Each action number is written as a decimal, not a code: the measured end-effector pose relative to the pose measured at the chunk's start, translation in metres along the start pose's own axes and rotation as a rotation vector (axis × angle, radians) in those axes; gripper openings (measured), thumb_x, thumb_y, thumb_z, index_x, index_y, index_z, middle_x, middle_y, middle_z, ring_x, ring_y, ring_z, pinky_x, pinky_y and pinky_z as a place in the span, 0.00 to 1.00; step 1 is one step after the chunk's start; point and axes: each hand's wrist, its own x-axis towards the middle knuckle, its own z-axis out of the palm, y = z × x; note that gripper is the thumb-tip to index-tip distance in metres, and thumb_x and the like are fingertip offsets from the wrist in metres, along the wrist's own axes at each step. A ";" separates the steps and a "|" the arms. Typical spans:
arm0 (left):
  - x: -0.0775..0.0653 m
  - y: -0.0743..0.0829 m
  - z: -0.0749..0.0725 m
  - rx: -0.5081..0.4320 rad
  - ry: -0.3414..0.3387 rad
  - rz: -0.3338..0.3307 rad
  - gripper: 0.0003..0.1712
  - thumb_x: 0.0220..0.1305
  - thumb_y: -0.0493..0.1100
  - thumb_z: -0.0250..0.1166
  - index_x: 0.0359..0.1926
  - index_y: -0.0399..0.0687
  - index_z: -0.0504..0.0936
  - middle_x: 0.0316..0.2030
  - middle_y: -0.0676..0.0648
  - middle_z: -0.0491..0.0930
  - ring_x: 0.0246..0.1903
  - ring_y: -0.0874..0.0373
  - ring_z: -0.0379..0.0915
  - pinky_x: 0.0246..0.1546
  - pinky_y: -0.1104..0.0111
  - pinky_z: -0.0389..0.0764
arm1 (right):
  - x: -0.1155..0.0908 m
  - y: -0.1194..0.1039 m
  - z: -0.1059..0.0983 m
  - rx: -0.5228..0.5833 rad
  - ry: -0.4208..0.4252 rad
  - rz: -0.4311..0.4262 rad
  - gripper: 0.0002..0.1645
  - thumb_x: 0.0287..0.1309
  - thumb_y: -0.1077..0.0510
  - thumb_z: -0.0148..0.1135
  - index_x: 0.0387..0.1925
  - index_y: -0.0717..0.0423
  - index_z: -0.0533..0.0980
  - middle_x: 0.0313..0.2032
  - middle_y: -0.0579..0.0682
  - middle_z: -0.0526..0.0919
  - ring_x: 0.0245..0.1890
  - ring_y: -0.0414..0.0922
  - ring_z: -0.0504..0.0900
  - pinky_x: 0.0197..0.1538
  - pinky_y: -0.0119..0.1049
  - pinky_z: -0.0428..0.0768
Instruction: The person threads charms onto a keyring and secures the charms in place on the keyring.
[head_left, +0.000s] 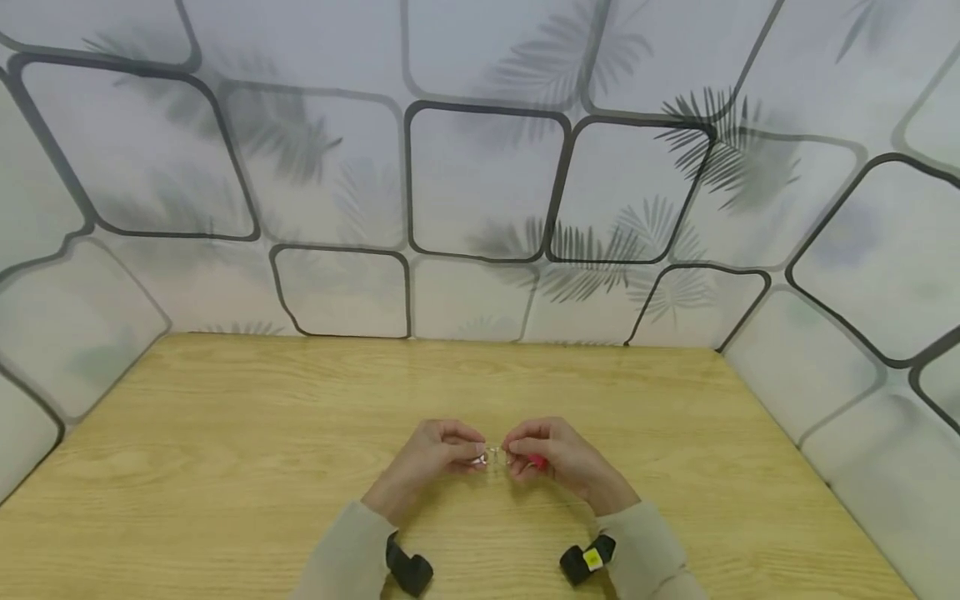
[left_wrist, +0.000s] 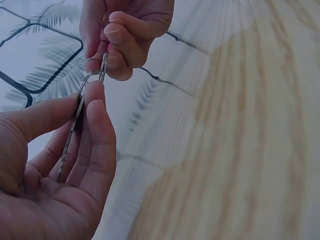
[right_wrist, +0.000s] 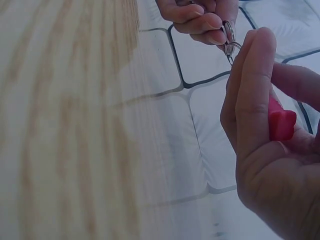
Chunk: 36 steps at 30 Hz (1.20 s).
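My left hand (head_left: 438, 454) pinches a thin, flat metal key (left_wrist: 69, 145), seen edge-on in the left wrist view, between thumb and fingers. Through its upper end runs a silvery ring (left_wrist: 102, 67), and a second ring loops close by. Opposite, my right hand (head_left: 558, 454) pinches the ring side at its fingertips. Inside the right palm lies a small red piece (right_wrist: 282, 125), partly covered by the fingers. Linked rings (right_wrist: 230, 42) span the short gap between both hands, just above the table. How exactly they join is too small to tell.
The wooden table (head_left: 262, 433) spreads around both hands. A patterned cloth wall (head_left: 480, 183) closes off its back and sides. Dark straps with small blocks (head_left: 411, 573) sit on both wrists.
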 end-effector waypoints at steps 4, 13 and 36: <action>0.000 -0.001 0.000 0.009 0.001 -0.004 0.12 0.68 0.29 0.62 0.48 0.19 0.78 0.33 0.43 0.87 0.31 0.61 0.83 0.38 0.69 0.86 | -0.001 0.000 0.000 0.002 -0.007 0.012 0.08 0.68 0.72 0.54 0.44 0.75 0.76 0.29 0.50 0.84 0.27 0.38 0.84 0.33 0.27 0.85; -0.003 0.000 0.001 0.028 -0.017 0.001 0.13 0.68 0.29 0.63 0.49 0.20 0.78 0.35 0.42 0.87 0.33 0.59 0.84 0.40 0.66 0.87 | 0.000 0.004 0.000 -0.061 0.026 0.079 0.06 0.64 0.74 0.57 0.39 0.78 0.77 0.27 0.52 0.84 0.26 0.39 0.86 0.33 0.29 0.86; -0.002 -0.002 0.001 0.055 -0.053 0.023 0.10 0.67 0.26 0.62 0.46 0.20 0.80 0.36 0.37 0.86 0.33 0.55 0.86 0.37 0.67 0.87 | 0.001 0.005 0.005 -0.067 0.145 0.076 0.08 0.63 0.72 0.57 0.29 0.65 0.78 0.23 0.49 0.83 0.22 0.36 0.81 0.28 0.26 0.83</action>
